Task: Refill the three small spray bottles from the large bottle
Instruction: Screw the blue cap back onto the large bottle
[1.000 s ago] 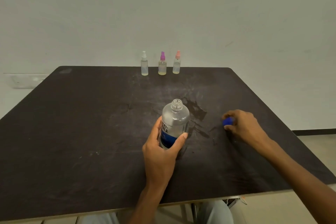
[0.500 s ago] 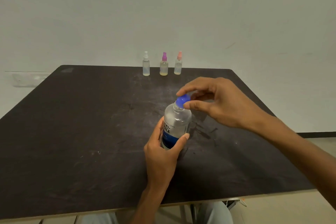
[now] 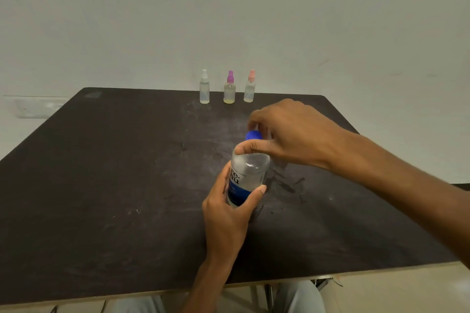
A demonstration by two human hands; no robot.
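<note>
On the table [image 3: 101, 185] stood the bottle [image 3: 248, 175], upright, the left hand [image 3: 229, 213] wrapped round its lower half. The right hand [image 3: 292, 134] curled over the blue cap [image 3: 253, 135] (apparently seated on the neck), thumb and fingers pinching it.

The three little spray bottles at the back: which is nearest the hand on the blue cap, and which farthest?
From the right hand:
1. Pink-topped bottle, rightmost of the row, nearest.
2. Purple-topped bottle, in the middle.
3. White-topped bottle, leftmost, farthest.
</note>
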